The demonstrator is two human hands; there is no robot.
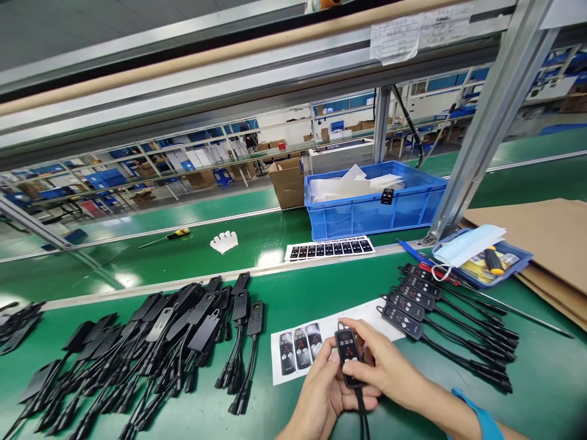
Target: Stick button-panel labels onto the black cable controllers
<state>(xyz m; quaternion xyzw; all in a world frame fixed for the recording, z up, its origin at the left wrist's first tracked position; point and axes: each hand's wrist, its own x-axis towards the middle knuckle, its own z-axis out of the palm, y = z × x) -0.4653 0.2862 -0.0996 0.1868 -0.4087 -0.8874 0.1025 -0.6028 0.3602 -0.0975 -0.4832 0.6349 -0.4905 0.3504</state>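
A black wired controller [347, 343] with a label of red and white marks on its face lies in my left hand [321, 391], whose fingers wrap under it. My right hand [383, 363] presses its thumb on the controller's lower face, while its fingers touch the upper edge. Two cables drop from the controller's bottom end. Beneath my hands is a white sheet of labels [276, 357], partly hidden, with several dark labels showing on its left. To the right, several labelled controllers [402, 322] lie in a row with their cables toward me.
Many controllers with cables [197, 308] are piled on the left. Behind are a blue bin [376, 214] with papers, a label strip [330, 249], a white glove [224, 242] and a screwdriver [178, 233]. A small tray [520, 260] and cardboard [545, 238] lie right, beside a metal post [486, 122].
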